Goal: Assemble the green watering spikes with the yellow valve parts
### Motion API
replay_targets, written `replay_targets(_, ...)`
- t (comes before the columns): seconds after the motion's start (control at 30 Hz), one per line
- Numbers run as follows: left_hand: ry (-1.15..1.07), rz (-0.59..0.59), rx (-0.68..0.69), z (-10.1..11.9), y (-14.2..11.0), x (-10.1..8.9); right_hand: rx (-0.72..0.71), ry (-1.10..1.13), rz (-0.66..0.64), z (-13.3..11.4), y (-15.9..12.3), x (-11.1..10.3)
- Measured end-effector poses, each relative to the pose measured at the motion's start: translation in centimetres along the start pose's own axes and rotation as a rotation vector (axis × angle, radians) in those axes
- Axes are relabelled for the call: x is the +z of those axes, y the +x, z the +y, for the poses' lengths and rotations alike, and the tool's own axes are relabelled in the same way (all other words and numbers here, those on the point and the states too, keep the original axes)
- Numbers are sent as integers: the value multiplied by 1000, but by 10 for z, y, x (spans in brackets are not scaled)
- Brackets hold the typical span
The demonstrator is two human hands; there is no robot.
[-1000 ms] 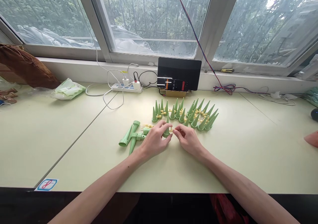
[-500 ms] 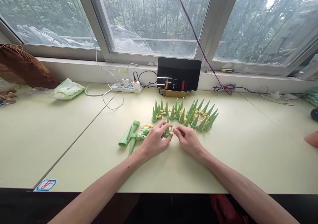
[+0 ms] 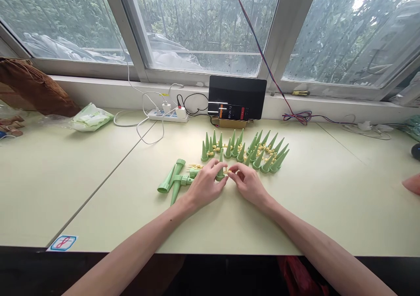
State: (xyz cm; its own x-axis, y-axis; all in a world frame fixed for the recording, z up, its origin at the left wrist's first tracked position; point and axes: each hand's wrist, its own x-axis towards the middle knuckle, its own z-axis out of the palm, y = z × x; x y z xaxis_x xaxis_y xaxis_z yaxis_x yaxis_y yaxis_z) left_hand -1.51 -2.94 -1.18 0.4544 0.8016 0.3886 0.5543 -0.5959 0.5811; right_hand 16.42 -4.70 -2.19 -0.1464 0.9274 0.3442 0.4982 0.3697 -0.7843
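Here we are with our left hand curled about an upright green cone, thumb and fingertips closed on its sides, while just right of that cone our right hand pinches a small yellow fitting, its fingers nearly together. Left of the cone we see loose green pieces lying on the pale table; behind it and to its right, we have many green cones standing close together. Well behind it, we spot a phone before a black tablet.
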Motion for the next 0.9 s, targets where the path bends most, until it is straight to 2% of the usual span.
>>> replay_targets(0.63, 33, -12, 62, 0, -1, -1, 50, 88, -26, -2, -1, -1)
replay_targets(0.9, 3, -29, 38, 3, -2, -2, 90, 100, -35, -6, -1, -3)
